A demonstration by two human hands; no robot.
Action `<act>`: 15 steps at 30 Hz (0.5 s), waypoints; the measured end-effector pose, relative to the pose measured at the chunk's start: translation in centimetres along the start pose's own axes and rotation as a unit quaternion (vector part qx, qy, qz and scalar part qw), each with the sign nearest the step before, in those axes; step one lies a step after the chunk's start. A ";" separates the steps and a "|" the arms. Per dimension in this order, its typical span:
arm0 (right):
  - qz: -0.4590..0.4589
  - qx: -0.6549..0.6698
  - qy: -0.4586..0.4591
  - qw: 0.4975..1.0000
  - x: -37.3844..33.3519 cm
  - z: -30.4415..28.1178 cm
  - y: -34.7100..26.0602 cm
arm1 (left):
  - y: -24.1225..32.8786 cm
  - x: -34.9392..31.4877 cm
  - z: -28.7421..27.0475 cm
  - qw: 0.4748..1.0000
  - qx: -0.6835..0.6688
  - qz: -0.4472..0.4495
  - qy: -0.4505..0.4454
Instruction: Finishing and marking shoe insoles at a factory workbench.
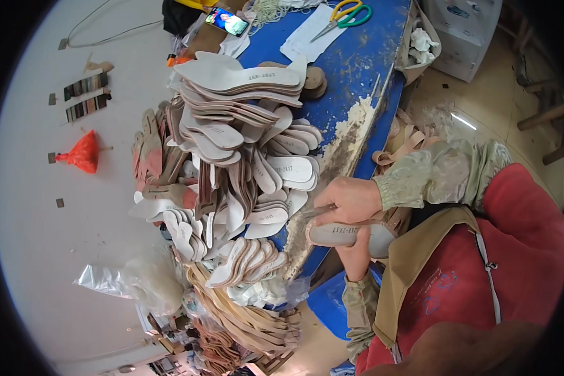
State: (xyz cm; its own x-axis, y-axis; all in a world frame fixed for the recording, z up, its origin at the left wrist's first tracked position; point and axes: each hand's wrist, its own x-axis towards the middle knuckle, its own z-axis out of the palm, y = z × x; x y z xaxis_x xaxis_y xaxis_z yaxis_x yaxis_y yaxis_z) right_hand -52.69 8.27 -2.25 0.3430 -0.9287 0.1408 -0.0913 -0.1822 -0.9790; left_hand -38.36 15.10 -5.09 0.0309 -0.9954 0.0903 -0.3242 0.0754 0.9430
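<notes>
My left hand (pixel 355 254) is closed on a shoe insole (pixel 329 234), pale grey with a tan rim and printed marks, with the thumb across its top. Right above it, my right hand (pixel 351 199) is closed around a thin, dark grey flat tool (pixel 318 212), whose kind I cannot make out. The tool's end points left, beside the insole's toe end. The right fingers are curled close to the insole's upper edge. Just to the left, a large heap of white and brown insoles (pixel 232 135) covers the blue table (pixel 348 59).
Tan-edged insoles (pixel 247 263) and beige strips (pixel 232 307) lie at the heap's lower end. Scissors (pixel 341 22) rest on paper at the top, near a lit phone (pixel 227 22). Dried residue (pixel 351 128) coats the table edge. A blue bin (pixel 326 304) stands below my hands.
</notes>
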 end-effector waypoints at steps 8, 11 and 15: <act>0.029 -0.101 -0.010 0.994 -0.9 -0.6 -0.4 | 2.2 1.4 0.8 0.999 0.017 -0.020 -0.027; 0.010 -0.071 0.064 0.995 -1.9 0.6 1.1 | 3.3 1.2 2.0 0.966 -0.242 -0.088 0.006; 0.017 -0.085 -0.015 0.996 -3.5 1.8 3.4 | 2.0 1.0 1.0 0.943 -0.312 -0.116 0.020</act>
State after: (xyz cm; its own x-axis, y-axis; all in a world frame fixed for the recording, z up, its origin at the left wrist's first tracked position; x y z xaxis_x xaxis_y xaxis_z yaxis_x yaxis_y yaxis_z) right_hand -52.47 11.45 -6.38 0.3651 -0.9256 0.0999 -0.2602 -0.2045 -0.9436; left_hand -39.91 14.22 -3.39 0.0725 -0.9872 -0.1423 0.3155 -0.1127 0.9422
